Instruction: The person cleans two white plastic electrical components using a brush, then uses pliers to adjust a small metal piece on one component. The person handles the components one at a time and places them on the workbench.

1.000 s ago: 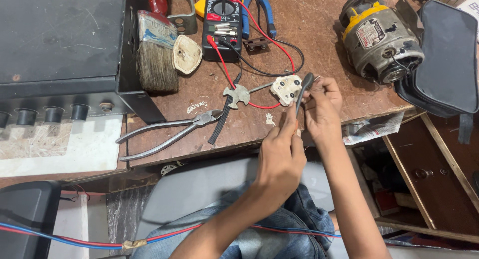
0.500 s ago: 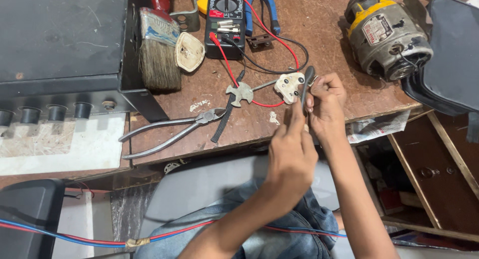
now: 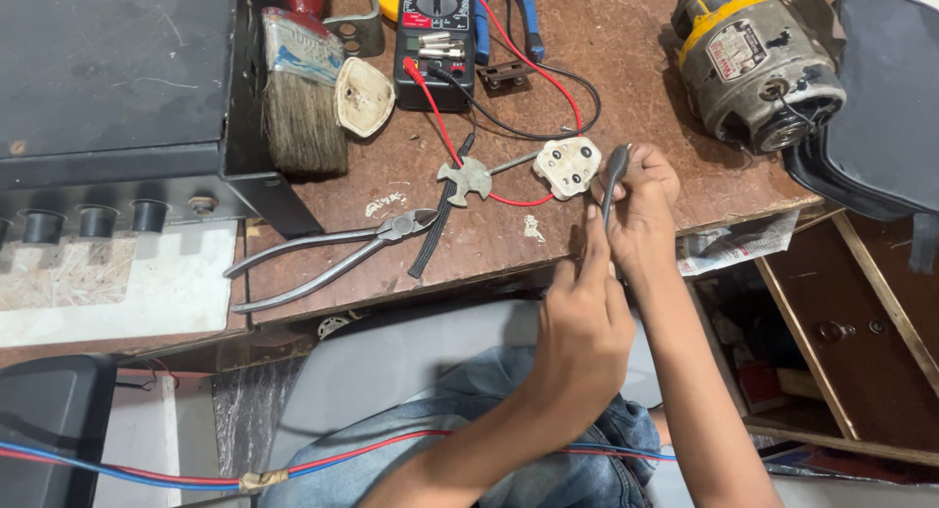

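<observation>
1. Head view, hands: my right hand (image 3: pixel 641 210) sits at the bench's front edge, fingers curled around the lower end of a thin dark cable (image 3: pixel 613 176) that stands up from my fist. My left hand (image 3: pixel 582 317) comes up from below, its forefinger stretched straight and touching the cable just under the right hand's thumb; the other fingers are folded in, holding nothing that I can see.
2. The cable's tip stands just beside a cream plug base (image 3: pixel 567 166), which lies flat with its round pin holes facing up, on the brown, scuffed wooden bench (image 3: pixel 626 48).
3. Left of the plug base lies a small notched metal plate (image 3: pixel 467 178), with a red lead (image 3: pixel 445 127) curving past it from the black meter (image 3: pixel 436 34).
4. Further left: bare steel pliers (image 3: pixel 323 254), handles spread, and a worn bristle brush (image 3: pixel 298 92) beside a cream plug cover (image 3: pixel 364 95).
5. At the far right stands a grimy grey motor (image 3: pixel 758 63) with a yellow band, next to a dark bag (image 3: pixel 875 97).
6. I cannot see any containers with contents.
</observation>
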Tool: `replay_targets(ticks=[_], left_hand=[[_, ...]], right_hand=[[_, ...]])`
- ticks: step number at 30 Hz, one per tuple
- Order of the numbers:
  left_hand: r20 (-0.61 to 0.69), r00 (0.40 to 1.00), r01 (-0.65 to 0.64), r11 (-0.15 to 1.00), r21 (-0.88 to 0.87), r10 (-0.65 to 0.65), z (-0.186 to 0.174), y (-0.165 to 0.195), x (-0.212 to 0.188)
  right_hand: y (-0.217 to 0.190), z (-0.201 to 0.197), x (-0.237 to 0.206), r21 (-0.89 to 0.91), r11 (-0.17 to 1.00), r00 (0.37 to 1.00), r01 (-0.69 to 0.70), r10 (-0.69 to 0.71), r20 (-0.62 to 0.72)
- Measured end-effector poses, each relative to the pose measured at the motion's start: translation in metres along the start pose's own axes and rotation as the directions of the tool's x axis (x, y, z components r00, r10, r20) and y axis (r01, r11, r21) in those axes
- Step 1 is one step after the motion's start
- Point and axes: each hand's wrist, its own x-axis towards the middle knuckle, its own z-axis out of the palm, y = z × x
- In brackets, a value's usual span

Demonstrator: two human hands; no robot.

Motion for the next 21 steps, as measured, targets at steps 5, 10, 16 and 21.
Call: replay_targets(ticks=[5,10,16,21], left_hand=[[0.032,0.998,-0.057,0.995,-0.083,0.060,0.000,-0.004,0.006],[0.098,0.994,0.052,0.992,-0.118,-0.040,-0.004,-0.001,0.015],[0.027,0.999,0.023,0.984,-0.174,-0.019,-0.011,0.004,0.008],[0.034,0.999,0.038,0.989,-0.144,-0.034,-0.014,-0.003,0.012]], right_hand=[[-0.002,0.000,-0.007,0.019,1.000,0.997,-0.005,0.004,0.082],[0.000,0.004,-0.004,-0.098,0.994,0.996,0.057,-0.063,-0.058],[0.001,0.002,-0.005,-0.076,0.994,0.997,0.079,-0.080,-0.006],[0.004,-0.003,-0.003,-0.011,0.992,0.990,0.128,-0.127,0.068]])
